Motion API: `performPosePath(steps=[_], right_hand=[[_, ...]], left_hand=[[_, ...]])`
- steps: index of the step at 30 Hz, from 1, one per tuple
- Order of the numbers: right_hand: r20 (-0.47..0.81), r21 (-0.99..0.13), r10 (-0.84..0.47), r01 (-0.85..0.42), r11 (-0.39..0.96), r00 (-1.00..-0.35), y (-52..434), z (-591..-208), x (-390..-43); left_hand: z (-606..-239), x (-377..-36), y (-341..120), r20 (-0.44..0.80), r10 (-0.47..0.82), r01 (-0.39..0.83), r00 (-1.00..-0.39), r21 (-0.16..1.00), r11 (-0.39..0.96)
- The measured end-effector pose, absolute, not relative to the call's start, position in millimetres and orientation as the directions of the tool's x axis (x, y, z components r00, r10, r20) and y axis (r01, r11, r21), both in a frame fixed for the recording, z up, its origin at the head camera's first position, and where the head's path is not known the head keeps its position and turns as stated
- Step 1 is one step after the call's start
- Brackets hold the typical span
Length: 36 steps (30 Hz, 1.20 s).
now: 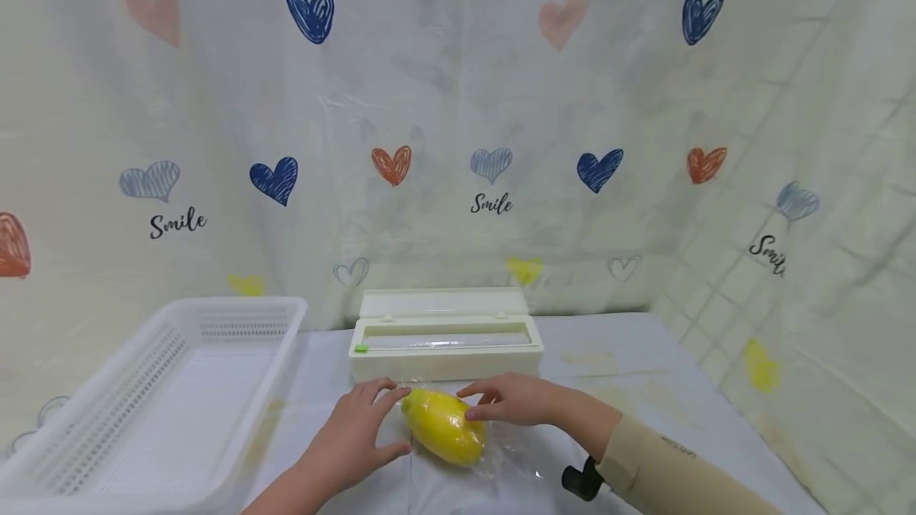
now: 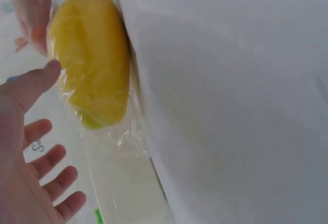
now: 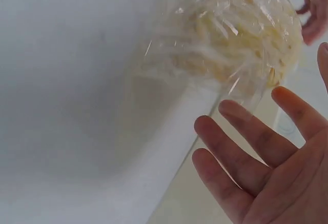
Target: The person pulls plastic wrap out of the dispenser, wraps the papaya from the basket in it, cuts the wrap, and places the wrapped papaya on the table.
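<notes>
The yellow oval fruit in clear plastic wrap (image 1: 444, 425) lies on the white worktop (image 1: 644, 388), right between both hands. Left hand (image 1: 354, 439) and right hand (image 1: 515, 400) touch its ends with straight fingers, equally near.

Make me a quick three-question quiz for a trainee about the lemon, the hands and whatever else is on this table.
1. True or false: the lemon is bare, with no wrap on it.
2. Which hand has its thumb at the lemon's left end? A) left hand B) right hand
3. Fill in: the white ___ stands at the left of the table, and the dispenser sits behind the lemon with its lid up.

Key
1. False: clear wrap lies around it.
2. A: the left hand, fingers straight.
3. basket.
</notes>
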State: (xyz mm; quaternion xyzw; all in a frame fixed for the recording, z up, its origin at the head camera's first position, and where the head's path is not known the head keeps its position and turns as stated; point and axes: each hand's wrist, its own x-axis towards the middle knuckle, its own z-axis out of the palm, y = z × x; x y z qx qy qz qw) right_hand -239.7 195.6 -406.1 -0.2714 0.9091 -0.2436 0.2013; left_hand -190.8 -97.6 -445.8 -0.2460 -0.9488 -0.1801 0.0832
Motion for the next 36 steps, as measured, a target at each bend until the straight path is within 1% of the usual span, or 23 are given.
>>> performPosePath(steps=[3,7,11,16,20,24,27,30,36], right_hand=[[-0.223,-0.538,-0.601,-0.417,0.732,-0.767,196,-401,-245],[-0.222,-0.545,-0.622,-0.433,0.718,-0.751,194,-395,-252],[-0.249,-0.554,-0.639,-0.434,0.711,-0.728,189,-392,-257],[-0.317,-0.553,-0.633,-0.405,0.729,-0.706,183,-398,-261],[-0.338,-0.585,-0.609,-0.347,0.733,-0.717,181,-406,-259],[-0.284,-0.686,-0.591,-0.271,0.676,-0.755,185,-415,-248],[-0.240,-0.757,-0.566,-0.213,0.618,-0.789,187,-420,-235],[-0.224,-0.818,-0.529,-0.137,0.559,-0.818,189,-425,-221],[-0.222,-0.878,-0.434,-0.016,0.479,-0.873,191,-436,-202]], left_hand=[[-442,-178,-96,0.198,0.377,0.425,-0.905,0.362,0.830],[-440,-168,-91,0.068,0.307,0.300,-0.949,0.489,0.819],[-448,-172,-84,-0.049,0.272,0.191,-0.961,0.592,0.783],[-458,-179,-77,-0.092,0.257,0.141,-0.962,0.640,0.755],[-458,-180,-72,-0.104,0.255,0.121,-0.961,0.670,0.732],[-453,-180,-67,-0.128,0.263,0.099,-0.956,0.705,0.703],[-451,-179,-64,-0.133,0.280,0.103,-0.951,0.717,0.690],[-450,-179,-62,-0.113,0.309,0.143,-0.944,0.703,0.696],[-446,-179,-62,-0.046,0.381,0.264,-0.923,0.644,0.718]])
